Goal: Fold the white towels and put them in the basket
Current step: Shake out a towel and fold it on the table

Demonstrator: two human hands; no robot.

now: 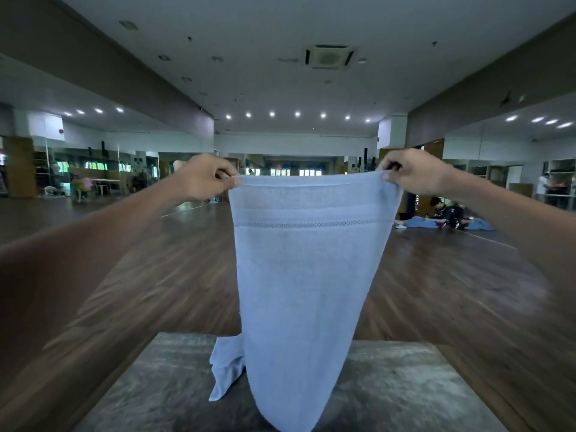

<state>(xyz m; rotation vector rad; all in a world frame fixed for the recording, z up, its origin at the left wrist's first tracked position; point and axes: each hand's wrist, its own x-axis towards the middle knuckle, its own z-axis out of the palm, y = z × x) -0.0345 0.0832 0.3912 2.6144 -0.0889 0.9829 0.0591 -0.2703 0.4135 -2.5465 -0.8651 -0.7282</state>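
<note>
A pale blue-white woven towel (307, 275) with a perforated band hangs lengthwise in the air, its lower end over the middle of the grey mottled counter (405, 388). The left hand (207, 176) and right hand (411, 171) hold its top corners, fingers pinching the hem. A second crumpled towel (226, 366) lies on the counter behind it.

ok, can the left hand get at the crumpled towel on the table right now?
Probably not yet: the left hand is pinching a top corner of the held towel, as is the right hand. The crumpled towel lies unobstructed on the table.
</note>
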